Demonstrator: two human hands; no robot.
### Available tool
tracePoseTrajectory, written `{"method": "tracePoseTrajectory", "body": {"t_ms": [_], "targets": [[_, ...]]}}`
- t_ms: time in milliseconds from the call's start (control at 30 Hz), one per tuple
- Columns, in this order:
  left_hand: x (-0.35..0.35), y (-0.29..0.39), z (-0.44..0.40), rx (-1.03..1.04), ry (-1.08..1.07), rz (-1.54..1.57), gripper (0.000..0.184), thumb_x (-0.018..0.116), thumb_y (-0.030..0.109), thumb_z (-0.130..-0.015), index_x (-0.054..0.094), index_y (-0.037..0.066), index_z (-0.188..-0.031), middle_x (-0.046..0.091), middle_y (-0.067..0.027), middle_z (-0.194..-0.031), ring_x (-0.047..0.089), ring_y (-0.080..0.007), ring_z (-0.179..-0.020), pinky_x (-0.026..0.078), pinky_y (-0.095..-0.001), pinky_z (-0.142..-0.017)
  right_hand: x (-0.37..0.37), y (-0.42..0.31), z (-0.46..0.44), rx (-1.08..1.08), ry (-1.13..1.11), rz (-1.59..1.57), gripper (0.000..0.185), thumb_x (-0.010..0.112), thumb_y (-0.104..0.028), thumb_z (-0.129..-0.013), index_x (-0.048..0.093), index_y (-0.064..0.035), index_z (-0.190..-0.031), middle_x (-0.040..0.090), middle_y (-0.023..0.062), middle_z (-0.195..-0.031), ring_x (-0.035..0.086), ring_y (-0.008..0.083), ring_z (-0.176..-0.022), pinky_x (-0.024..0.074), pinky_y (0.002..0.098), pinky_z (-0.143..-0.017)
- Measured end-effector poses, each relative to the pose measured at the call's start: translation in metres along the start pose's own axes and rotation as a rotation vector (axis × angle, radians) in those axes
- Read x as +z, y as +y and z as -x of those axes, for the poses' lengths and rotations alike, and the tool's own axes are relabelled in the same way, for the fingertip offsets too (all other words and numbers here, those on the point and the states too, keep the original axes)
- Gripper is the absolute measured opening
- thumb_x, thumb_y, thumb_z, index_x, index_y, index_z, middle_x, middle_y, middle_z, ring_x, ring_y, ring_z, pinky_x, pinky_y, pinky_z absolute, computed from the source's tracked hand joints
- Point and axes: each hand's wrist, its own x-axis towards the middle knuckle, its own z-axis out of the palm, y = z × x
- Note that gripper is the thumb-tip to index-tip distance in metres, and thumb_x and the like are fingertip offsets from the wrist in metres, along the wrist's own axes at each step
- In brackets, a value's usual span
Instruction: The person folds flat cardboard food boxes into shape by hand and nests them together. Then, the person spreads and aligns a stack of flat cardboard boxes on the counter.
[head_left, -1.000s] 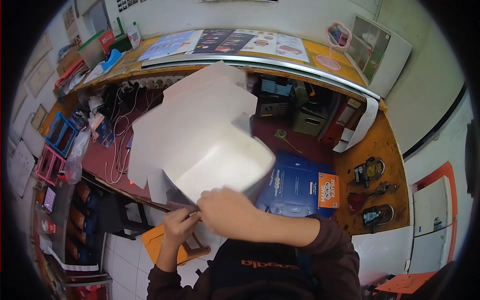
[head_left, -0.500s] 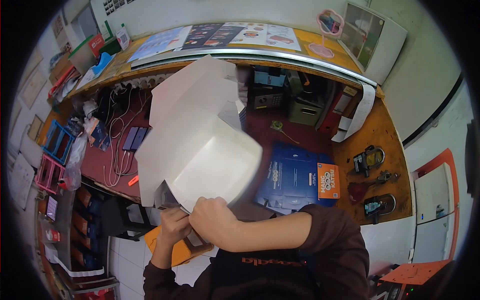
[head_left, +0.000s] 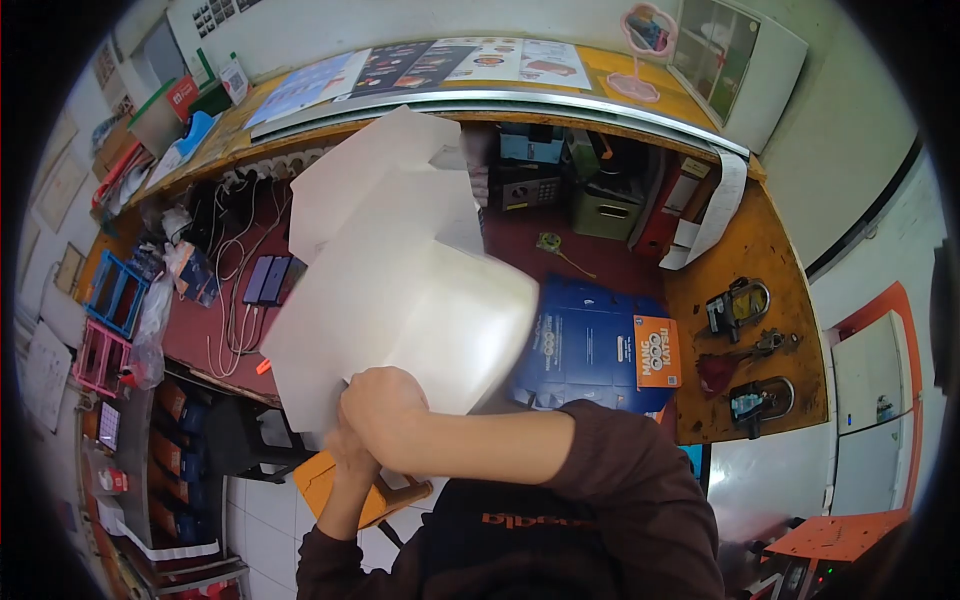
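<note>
A large cardboard box blank, white on the face toward me, stands partly folded above the counter, with its flaps spread and one panel curving up on the right. My right hand is closed at its near lower edge, the fingers curled over the card. Just below and to the left, my left hand is closed at the same corner, partly covered by the right. Its fingertips are hidden. Right of the held blank lies a flat blue box blank with an orange printed panel.
On the counter are a tape measure, phones with cables and a green metal box. Padlocks lie on the wooden right side. A raised shelf runs across the back. An orange stool stands below.
My right hand has shifted left along the blank's near edge, now overlapping my left hand. The near corner gap has closed up and the right panel has swung slightly right.
</note>
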Motion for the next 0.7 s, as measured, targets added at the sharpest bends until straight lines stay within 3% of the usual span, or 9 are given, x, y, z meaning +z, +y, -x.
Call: {"method": "tracePoseTrajectory", "body": {"t_ms": [133, 200, 233, 267, 333, 367, 433, 567, 700], "targets": [[-0.005, 0.019, -0.020, 0.035, 0.208, 0.090, 0.034, 0.059, 0.012, -0.074, 0.049, 0.005, -0.105, 0.052, -0.0145, -0.104, 0.057, -0.0299, -0.080, 0.046, -0.0382, -0.058, 0.020, 0.038, -0.011, -0.186, 0.140, -0.149, 0.013, 0.064, -0.016, -0.064, 0.064, -0.0046, -0.069, 0.062, 0.0110, -0.068, 0.063, 0.0238, -0.071, 0.0495, 0.0323, -0.058], [0.005, 0.020, -0.014, 0.243, 0.444, 0.162, 0.032, 0.056, 0.010, -0.077, 0.047, 0.004, -0.107, 0.048, -0.0164, -0.109, 0.054, -0.0313, -0.088, 0.047, -0.0340, -0.064, 0.007, 0.060, -0.002, -0.119, -0.024, -0.257, 0.028, 0.060, -0.029, -0.072, 0.062, -0.0009, -0.074, 0.062, 0.0127, -0.071, 0.062, 0.0281, -0.072, 0.0486, 0.0367, -0.062], [0.011, 0.026, -0.004, 0.162, 0.463, 0.210, 0.037, 0.058, 0.021, -0.079, 0.044, 0.006, -0.110, 0.044, -0.0170, -0.113, 0.047, -0.0346, -0.102, 0.044, -0.0383, -0.078, 0.009, 0.073, 0.002, -0.033, 0.290, -0.133, 0.037, 0.056, -0.036, -0.075, 0.062, 0.0004, -0.078, 0.062, 0.0154, -0.074, 0.061, 0.0297, -0.074, 0.0479, 0.0386, -0.065], [0.017, 0.026, -0.005, 0.156, 0.461, 0.216, 0.037, 0.058, 0.021, -0.079, 0.044, 0.006, -0.110, 0.044, -0.0170, -0.113, 0.047, -0.0346, -0.102, 0.044, -0.0383, -0.078, 0.005, 0.087, 0.008, 0.053, 0.599, -0.001, 0.045, 0.052, -0.042, -0.079, 0.061, 0.0017, -0.082, 0.061, 0.0181, -0.076, 0.061, 0.0312, -0.075, 0.0473, 0.0405, -0.068], [0.028, 0.028, -0.007, 0.421, 0.624, 0.266, 0.050, 0.061, 0.037, -0.076, 0.041, 0.009, -0.113, 0.040, -0.0140, -0.118, 0.037, -0.0362, -0.113, 0.036, -0.0462, -0.088, -0.019, 0.123, 0.018, 0.304, 0.878, 0.234, 0.056, 0.045, -0.048, -0.082, 0.058, 0.0050, -0.089, 0.060, 0.0230, -0.081, 0.060, 0.0330, -0.080, 0.0467, 0.0420, -0.069], [0.036, 0.022, -0.006, 0.443, 0.558, 0.187, 0.067, 0.064, 0.052, -0.068, 0.037, 0.014, -0.115, 0.034, -0.0118, -0.124, 0.027, -0.0385, -0.120, 0.027, -0.0523, -0.094, -0.025, 0.134, 0.013, 0.311, 0.874, 0.234, 0.056, 0.045, -0.048, -0.082, 0.058, 0.0050, -0.089, 0.060, 0.0230, -0.081, 0.060, 0.0330, -0.080, 0.0467, 0.0420, -0.069], [0.025, 0.031, -0.024, 0.457, 0.504, 0.156, 0.069, 0.065, 0.055, -0.065, 0.036, 0.014, -0.112, 0.036, -0.0115, -0.119, 0.030, -0.0373, -0.117, 0.026, -0.0542, -0.095, -0.028, 0.155, 0.004, 0.476, 0.427, -0.168, 0.047, 0.052, -0.045, -0.079, 0.064, 0.0003, -0.083, 0.062, 0.0169, -0.081, 0.061, 0.0284, -0.084, 0.0483, 0.0399, -0.066], [0.036, 0.030, -0.035, 0.466, 0.583, 0.192, 0.069, 0.066, 0.062, -0.057, 0.033, 0.015, -0.095, 0.038, -0.0073, -0.094, 0.040, -0.0283, -0.097, 0.025, -0.0563, -0.095, -0.015, 0.183, -0.015, 0.336, 0.373, -0.199, 0.047, 0.051, -0.047, -0.079, 0.065, -0.0017, -0.082, 0.062, 0.0161, -0.083, 0.061, 0.0293, -0.082, 0.0493, 0.0397, -0.066], [0.042, 0.025, -0.036, 0.461, 0.564, 0.237, 0.072, 0.071, 0.061, -0.051, 0.032, 0.015, -0.089, 0.033, -0.0044, -0.087, 0.035, -0.0236, -0.087, 0.024, -0.0553, -0.095, -0.005, 0.189, -0.016, 0.329, 0.367, -0.200, 0.048, 0.052, -0.047, -0.079, 0.065, -0.0010, -0.083, 0.062, 0.0170, -0.084, 0.060, 0.0321, -0.084, 0.0493, 0.0388, -0.070]]}}
